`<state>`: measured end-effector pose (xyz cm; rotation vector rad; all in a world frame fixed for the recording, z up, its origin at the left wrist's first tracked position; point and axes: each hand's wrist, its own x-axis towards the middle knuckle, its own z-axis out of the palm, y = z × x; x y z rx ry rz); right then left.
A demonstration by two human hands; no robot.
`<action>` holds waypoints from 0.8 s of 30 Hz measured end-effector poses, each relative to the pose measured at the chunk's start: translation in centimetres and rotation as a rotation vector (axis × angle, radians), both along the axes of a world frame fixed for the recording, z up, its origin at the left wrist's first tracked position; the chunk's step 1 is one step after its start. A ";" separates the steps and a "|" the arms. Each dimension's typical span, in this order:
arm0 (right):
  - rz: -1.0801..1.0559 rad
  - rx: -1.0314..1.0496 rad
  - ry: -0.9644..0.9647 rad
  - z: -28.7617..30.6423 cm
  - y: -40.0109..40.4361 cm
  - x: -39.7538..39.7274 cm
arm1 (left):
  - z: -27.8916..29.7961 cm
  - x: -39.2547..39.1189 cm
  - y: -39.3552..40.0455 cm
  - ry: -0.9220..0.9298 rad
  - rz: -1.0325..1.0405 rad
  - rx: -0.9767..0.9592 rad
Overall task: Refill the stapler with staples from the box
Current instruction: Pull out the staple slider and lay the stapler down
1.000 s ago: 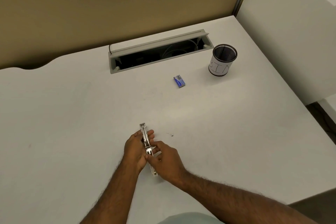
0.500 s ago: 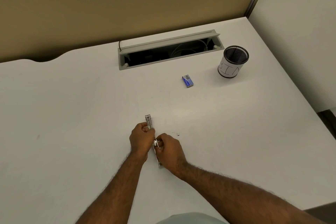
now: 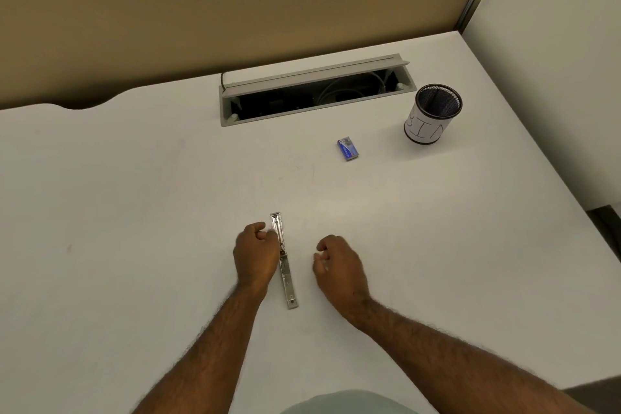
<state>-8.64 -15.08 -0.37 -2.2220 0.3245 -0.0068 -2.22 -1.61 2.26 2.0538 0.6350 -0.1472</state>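
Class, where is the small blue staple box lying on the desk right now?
The small blue cardboard staple box lies on the white desk, right of centre, between the open cable tray and the black mesh cup.

Stapler [image 3: 284, 260]: silver metal, opened out flat into one long thin strip on the white desk; lies lengthwise, far end slightly left of near end.
Stapler, far half: open channel faces up; contents too small to tell.
Stapler, near half: flat plate, hinge at mid-length.
Staple box [image 3: 348, 148]: small, blue with pale printing, lying flat, apparently closed; well apart from the stapler, farther back and to the right.
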 end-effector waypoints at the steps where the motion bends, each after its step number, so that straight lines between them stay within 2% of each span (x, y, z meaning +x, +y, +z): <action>1: -0.040 -0.018 -0.025 -0.1 -0.8 -0.1 | 0.3 -0.4 -0.1 -0.149 -0.027 0.109; 3: -0.057 -0.074 -0.017 -0.3 -2.4 0.0 | 0.9 -1.6 -0.8 -0.463 -0.204 0.229; 5: 0.010 -0.131 0.048 -0.5 -3.5 0.3 | 1.1 -2.6 -2.0 -0.573 -0.461 0.294; 7: 0.090 -0.149 0.094 -0.7 -4.0 0.6 | 0.6 -3.5 -3.5 -0.485 -0.653 0.367; 8: 0.114 -0.148 0.107 -0.8 -4.1 0.8 | 0.3 -3.8 -4.1 -0.396 -0.685 0.379; 10: 0.148 -0.146 0.111 -0.8 -4.0 1.0 | -0.4 -3.9 -4.9 -0.222 -0.668 0.357; 12: 0.183 -0.153 0.111 -0.8 -4.0 1.1 | -0.9 -3.7 -5.3 -0.124 -0.652 0.368; 18: 0.189 -0.183 0.086 -1.1 -4.0 1.3 | -0.9 -2.3 -6.0 -0.048 -0.655 0.429; 24: 0.173 -0.198 0.096 -1.2 -4.6 1.4 | -1.3 -2.0 -6.0 -0.081 -0.728 0.492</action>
